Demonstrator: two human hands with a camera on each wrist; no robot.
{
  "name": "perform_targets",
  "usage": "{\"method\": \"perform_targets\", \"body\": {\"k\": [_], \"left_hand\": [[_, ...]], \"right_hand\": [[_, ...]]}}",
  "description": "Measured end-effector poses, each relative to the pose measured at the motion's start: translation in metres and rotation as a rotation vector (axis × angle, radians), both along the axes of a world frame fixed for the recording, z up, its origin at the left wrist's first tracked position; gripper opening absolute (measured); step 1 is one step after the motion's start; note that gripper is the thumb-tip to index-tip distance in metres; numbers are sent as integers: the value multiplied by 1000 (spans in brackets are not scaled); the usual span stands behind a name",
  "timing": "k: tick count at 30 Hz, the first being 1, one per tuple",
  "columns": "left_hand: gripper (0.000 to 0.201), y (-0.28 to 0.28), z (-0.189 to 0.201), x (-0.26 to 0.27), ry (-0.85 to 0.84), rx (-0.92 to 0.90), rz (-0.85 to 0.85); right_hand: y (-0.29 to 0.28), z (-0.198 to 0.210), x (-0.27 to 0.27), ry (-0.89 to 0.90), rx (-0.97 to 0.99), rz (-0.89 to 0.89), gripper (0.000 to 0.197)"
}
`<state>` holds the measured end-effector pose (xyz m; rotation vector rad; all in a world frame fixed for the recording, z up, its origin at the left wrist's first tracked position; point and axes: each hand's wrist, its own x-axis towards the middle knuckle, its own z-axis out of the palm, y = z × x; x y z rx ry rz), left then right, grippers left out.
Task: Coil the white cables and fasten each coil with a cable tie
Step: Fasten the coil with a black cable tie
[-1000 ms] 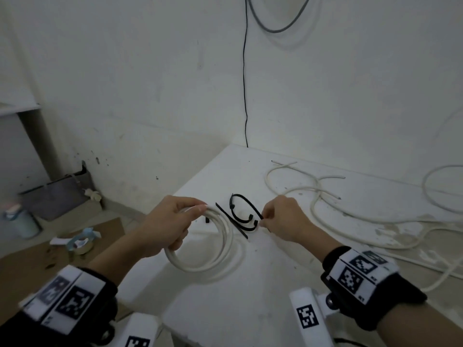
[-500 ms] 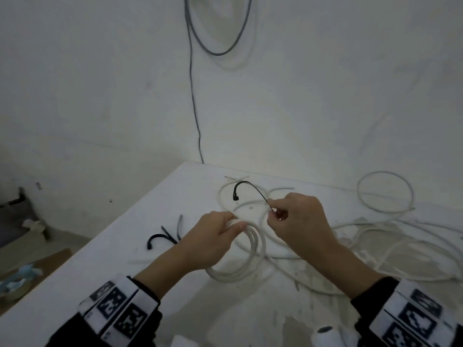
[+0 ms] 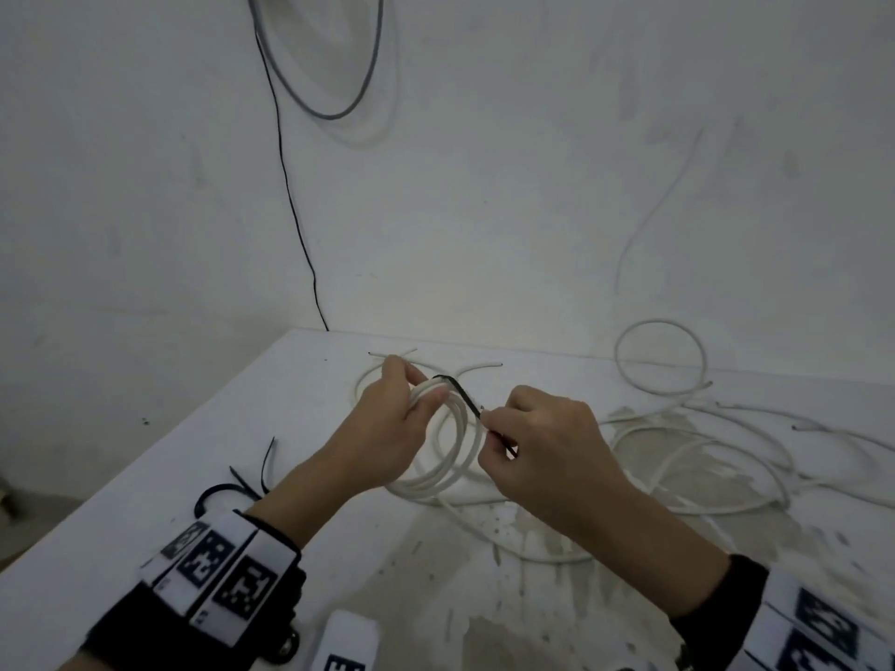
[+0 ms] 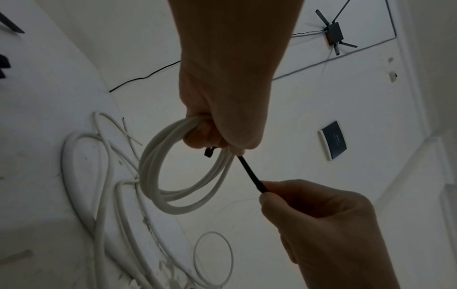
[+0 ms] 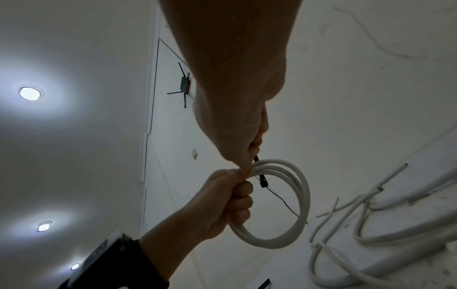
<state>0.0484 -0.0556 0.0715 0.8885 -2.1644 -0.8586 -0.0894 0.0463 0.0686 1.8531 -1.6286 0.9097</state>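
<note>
Now the fingers of the left hand (image 3: 382, 438) are curled around the top of a coil of white round cable (image 3: 448, 447), and they hold it lifted over the middle of the white painted table (image 3: 145, 535). The right hand (image 3: 552, 443) pinches the tail of a thin black plastic cable tie (image 3: 462, 394) between thumb and forefinger; the tie passes over the strands just beside the left thumb, and its small head hangs under the left fingers in the left wrist view. More loose white cables (image 3: 726, 457) lie spread on the right half of the table, with one separate ring (image 3: 661, 358) near the far edge. Some spare black cable ties (image 3: 242, 481) lie near the left edge. The table surface is stained and worn towards the near edge. Behind it stands a white wall (image 3: 484, 186), where a thin black wire (image 3: 290, 196) runs down to the far corner of the table and a grey cable loop (image 3: 329, 89) hangs. Round ceiling lamps (image 5: 29, 92) shine above.
</note>
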Motion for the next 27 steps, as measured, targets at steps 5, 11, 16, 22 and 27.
{"method": "perform_targets", "body": {"k": [5,11,16,22,27], "left_hand": [[15,2,2,-3,32,-36,25],[39,5,11,-1,353,411,-31],[39,9,25,3,503,681,-115],[40,13,32,9,489,705,-165],[41,19,36,10,396,672,-233]], "right_hand": [[4,4,4,52,-34,92,26],[4,7,3,155,-137,116,20],[4,4,4,182,-179,197,20],[8,19,3,169,-136,267,11],[10,25,7,67,-15,295,23]]}}
